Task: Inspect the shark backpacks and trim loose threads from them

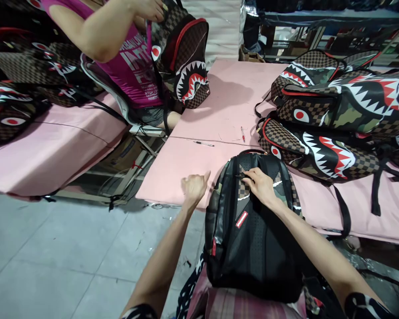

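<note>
A black backpack (252, 248) with camouflage and brown checkered parts stands upright against the pink table's near edge, its strap side toward me. My right hand (261, 186) is at its upper part, thumb and fingers pinched together beside a shoulder strap. A small dark item shows at those fingertips, too small to name. To the left of the bag, my left hand (195, 188) is raised, slightly blurred, with fingers curled and thumb sticking up. Its palm side is hidden, and it is apart from the bag. A red label (242, 219) lies across the back panel.
Several shark-mouth backpacks (332, 150) are piled on the pink table (226, 110) at right. A black pen (204, 143) and a red pen (242, 134) lie there. Across the table, a seated person (136, 66) handles another backpack (189, 57). More bags (13, 115) fill the left table.
</note>
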Demonstrator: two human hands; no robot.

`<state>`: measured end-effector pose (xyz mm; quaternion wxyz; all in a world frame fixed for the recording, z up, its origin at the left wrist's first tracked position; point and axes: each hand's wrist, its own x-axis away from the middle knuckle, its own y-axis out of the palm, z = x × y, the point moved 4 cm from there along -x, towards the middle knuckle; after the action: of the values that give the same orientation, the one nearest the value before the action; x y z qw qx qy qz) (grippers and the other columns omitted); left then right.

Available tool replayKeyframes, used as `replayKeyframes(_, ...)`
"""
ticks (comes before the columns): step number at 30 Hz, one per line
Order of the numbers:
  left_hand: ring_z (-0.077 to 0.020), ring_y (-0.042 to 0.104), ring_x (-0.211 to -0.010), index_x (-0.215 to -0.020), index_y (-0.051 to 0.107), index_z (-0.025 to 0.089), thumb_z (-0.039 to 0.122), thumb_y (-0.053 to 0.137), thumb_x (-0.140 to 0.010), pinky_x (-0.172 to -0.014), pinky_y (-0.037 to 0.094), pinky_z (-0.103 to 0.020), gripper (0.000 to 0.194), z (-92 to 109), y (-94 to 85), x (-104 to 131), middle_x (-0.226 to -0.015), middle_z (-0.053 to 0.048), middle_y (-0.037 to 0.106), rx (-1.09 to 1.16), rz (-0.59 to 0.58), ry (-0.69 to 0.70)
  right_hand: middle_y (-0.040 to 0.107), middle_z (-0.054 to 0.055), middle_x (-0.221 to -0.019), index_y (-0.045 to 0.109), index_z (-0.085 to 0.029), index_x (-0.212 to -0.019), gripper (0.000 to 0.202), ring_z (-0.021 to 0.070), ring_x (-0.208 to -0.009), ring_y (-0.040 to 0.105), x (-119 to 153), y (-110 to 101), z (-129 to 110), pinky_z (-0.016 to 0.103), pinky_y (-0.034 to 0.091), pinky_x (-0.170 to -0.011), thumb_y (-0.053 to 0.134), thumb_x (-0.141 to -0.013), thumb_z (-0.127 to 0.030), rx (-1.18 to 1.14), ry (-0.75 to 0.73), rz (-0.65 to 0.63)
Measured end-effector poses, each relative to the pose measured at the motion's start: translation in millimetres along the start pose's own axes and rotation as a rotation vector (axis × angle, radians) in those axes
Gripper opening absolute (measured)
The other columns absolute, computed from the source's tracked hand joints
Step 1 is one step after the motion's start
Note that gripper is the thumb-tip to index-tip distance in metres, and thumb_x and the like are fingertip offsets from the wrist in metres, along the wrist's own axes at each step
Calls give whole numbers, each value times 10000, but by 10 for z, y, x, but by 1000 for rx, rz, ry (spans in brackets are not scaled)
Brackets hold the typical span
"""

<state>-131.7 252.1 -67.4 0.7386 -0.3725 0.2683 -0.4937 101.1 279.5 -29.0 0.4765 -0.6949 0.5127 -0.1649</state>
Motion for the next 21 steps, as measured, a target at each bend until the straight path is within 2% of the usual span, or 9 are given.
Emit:
replayKeyframes(2,-360,364,-1248,-1031,603,94,398,497,-842,-943,339,-538,373,-76,-106,221,-1265,-214,510,-83,86,23,626,36,-1008,626,-192,-1051,254,148,-886,579,50,-44,70,248,425,-754,482,-890,-324,-167,64,31)
replayKeyframes(4,-307,346,-1285,-1204,505,124,323,469,-865,-1003,312,-522,395,5,-39,651,-1348,-185,448,-123,59,175,634,25,-987,624,-199,-1049,260,150,-864,588,111,-70,110,254,434,-757,510,-869,-347,-246,136,65)
replayKeyframes(6,-223,386,-1278,-1251,468,158,256,363,-905,-1031,346,-432,375,197,195,1244,-1320,-126,501,-69,-172,406,628,20,-997,599,-219,-1099,332,160,-866,589,189,-69,114,264,440,-752,575,-817,-393,-253,194,78)
replayKeyframes(7,-203,367,-1296,-1253,469,172,218,299,-917,-1033,357,-419,379,287,313,1553,-1304,-98,525,-52,-279,469,624,21,-1014,581,-230,-1130,392,166,-871,589,233,-54,108,272,443,-752,609,-785,-414,-242,215,67)
replayKeyframes(9,-266,256,-1352,-1335,361,108,315,384,-893,-1050,331,-485,489,417,482,2060,-1377,-154,437,-70,-391,477,621,25,-1039,541,-249,-1191,501,180,-882,592,329,4,97,289,449,-754,654,-737,-428,-195,253,13)
replayKeyframes(11,-303,207,-1362,-1381,253,56,349,440,-867,-1053,309,-533,620,494,553,2359,-1384,-200,408,-97,-437,454,628,27,-1020,504,-264,-1239,539,188,-869,598,424,82,102,298,450,-733,649,-740,-409,-136,283,-61)
replayKeyframes(13,-316,167,-1368,-1395,206,49,354,463,-857,-1051,299,-559,670,528,554,2461,-1381,-205,407,-124,-458,456,633,23,-986,471,-274,-1274,545,188,-856,600,502,144,124,292,447,-706,626,-764,-388,-95,295,-104)
replayKeyframes(17,-332,119,-1368,-1391,230,54,375,496,-843,-1050,307,-561,688,536,530,2427,-1414,-182,360,-185,-475,513,621,6,-893,494,-257,-1248,459,166,-793,597,598,150,130,260,433,-655,582,-807,-351,-76,287,-89)
replayKeyframes(21,-355,144,-1357,-1357,324,54,389,552,-815,-1043,311,-577,677,536,615,2465,-1416,-185,351,-300,-415,556,605,29,-974,496,-246,-1230,396,162,-833,596,697,87,-167,243,426,-651,511,-863,-394,8,180,-72)
